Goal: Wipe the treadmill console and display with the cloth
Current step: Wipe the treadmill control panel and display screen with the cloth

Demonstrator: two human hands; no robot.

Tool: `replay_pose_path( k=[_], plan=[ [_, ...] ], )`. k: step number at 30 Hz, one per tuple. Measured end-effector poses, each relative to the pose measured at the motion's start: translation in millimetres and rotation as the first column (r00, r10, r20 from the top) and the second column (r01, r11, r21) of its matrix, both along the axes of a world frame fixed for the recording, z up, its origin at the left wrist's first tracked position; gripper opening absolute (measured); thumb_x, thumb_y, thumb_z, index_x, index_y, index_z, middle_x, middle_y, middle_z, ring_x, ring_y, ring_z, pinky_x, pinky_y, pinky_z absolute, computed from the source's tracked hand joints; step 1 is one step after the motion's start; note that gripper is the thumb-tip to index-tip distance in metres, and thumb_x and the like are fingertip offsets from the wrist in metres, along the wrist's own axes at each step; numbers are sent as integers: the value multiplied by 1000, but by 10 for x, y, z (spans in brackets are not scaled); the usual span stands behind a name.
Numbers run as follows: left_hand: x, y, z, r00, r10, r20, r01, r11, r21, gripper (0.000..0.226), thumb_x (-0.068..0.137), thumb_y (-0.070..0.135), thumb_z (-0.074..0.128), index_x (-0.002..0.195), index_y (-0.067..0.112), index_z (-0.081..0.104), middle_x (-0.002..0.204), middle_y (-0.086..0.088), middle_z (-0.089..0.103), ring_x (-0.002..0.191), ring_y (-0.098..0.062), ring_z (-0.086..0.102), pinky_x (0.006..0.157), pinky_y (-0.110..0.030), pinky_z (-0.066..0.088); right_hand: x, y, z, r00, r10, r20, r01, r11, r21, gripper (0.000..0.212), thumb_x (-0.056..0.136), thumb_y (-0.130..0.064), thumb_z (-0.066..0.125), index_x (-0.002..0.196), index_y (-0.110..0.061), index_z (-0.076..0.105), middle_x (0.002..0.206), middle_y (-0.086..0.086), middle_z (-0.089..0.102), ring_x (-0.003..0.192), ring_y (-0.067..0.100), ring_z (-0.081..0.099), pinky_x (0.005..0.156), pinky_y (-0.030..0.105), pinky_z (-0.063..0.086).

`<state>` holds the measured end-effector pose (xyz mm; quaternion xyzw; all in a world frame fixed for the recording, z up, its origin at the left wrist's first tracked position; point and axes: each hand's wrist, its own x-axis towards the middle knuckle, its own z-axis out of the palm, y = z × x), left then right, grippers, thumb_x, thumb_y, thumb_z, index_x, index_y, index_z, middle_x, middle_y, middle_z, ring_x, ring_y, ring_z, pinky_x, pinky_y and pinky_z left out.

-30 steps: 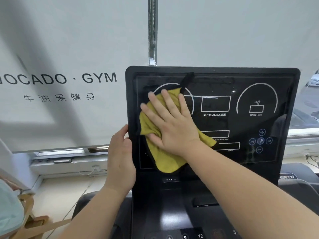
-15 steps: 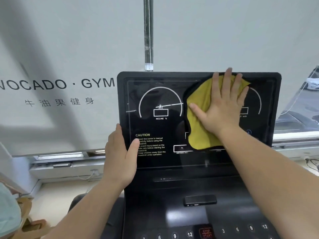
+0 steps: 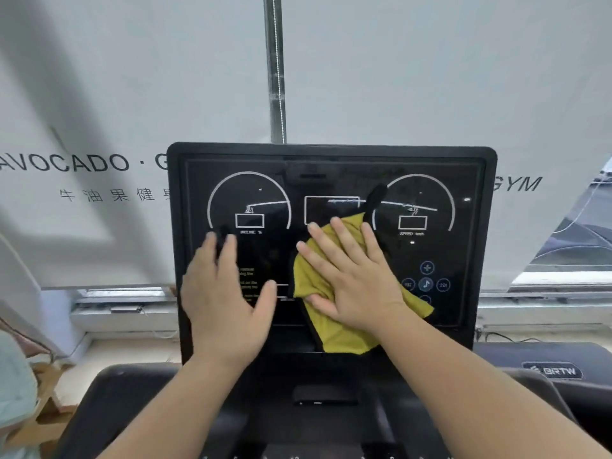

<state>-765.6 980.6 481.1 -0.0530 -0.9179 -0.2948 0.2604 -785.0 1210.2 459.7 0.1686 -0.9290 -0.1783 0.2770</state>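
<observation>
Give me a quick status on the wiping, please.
Right hand flat, pressing cloth on display. Left hand open over display's left side. Nothing in the way.

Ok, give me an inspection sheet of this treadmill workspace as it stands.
Surface: black display, glossy; console deck below it.
Job's things: yellow cloth flat on the display's middle.
Clutter: wooden frame at lower left, blurred.
Grippers: right hand presses the cloth, fingers straight; left hand open over the display's left side, contact unclear.
Cables: thin cord right of the display.
Surroundings: AVOCADO GYM blind; BRTW machine at right.
</observation>
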Motion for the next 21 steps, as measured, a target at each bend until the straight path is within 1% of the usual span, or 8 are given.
replay_pose_path(
  k=[3, 5, 7, 10, 13, 15, 17, 21],
  plan=[
    [128, 262, -140, 990, -140, -14, 134, 969, -205, 84, 79, 54, 57, 152, 15, 40, 162, -10, 31, 147, -35, 31, 116, -59, 29, 146, 464, -9, 999, -26, -37, 25, 999, -37, 90, 91, -77, 41, 164, -32, 14, 173, 2, 6, 159, 34, 3, 125, 64, 2],
    [186, 372, -218, 986, -159, 59, 169, 939, -300, 84, 80, 57, 54, 153, 18, 40, 164, -6, 29, 148, -33, 30, 117, -59, 29, 158, 755, 99, 993, -97, -72, 91, 992, -87, 94, 89, -81, 42, 164, -30, 14, 173, 4, 8, 159, 36, 4, 124, 66, 1],
    [234, 430, -289, 981, -137, 135, 178, 913, -366, 86, 80, 61, 50, 155, 21, 37, 167, -3, 23, 150, -31, 26, 118, -58, 27, 93, 992, 305, 975, -206, -86, 186, 963, -193, 98, 88, -84, 39, 164, -28, 14, 173, 6, 5, 158, 38, 1, 123, 67, -1],
    [259, 444, -321, 974, -103, 201, 183, 885, -429, 92, 79, 64, 51, 158, 23, 29, 170, -2, 11, 154, -29, 17, 119, -60, 25, -88, 1134, 700, 937, -344, -51, 302, 878, -371, 101, 86, -87, 31, 164, -28, 7, 173, 7, -3, 158, 39, -5, 122, 69, -1],
    [258, 454, -255, 960, -103, 259, 202, 897, -393, 91, 81, 61, 56, 159, 26, 25, 170, 3, 6, 155, -26, 12, 120, -60, 22, -251, 978, 929, 928, -371, -42, 321, 849, -420, 103, 86, -89, 24, 164, -26, 1, 173, 9, -7, 157, 42, -9, 122, 70, -2],
    [262, 478, -204, 956, -103, 273, 200, 914, -353, 89, 81, 59, 58, 158, 27, 28, 170, 4, 10, 154, -25, 15, 119, -60, 25, -308, 812, 943, 944, -325, -60, 278, 879, -388, 101, 88, -87, 22, 165, -25, 1, 173, 10, -6, 157, 43, -8, 122, 70, -2],
    [265, 514, -175, 955, -89, 282, 185, 923, -337, 88, 79, 59, 56, 157, 27, 31, 169, 4, 13, 153, -25, 17, 118, -59, 28, -307, 648, 864, 969, -238, -73, 205, 929, -308, 98, 90, -84, 23, 165, -24, 4, 173, 11, -5, 157, 42, -6, 122, 69, -1],
    [271, 558, -146, 963, -48, 266, 146, 920, -363, 86, 75, 58, 56, 153, 25, 39, 167, 1, 24, 150, -28, 26, 113, -60, 35, -135, 461, 497, 998, 4, -62, -9, 997, -75, 86, 96, -74, 33, 165, -28, 9, 173, 7, -2, 158, 38, -5, 123, 66, 0]
  ],
)
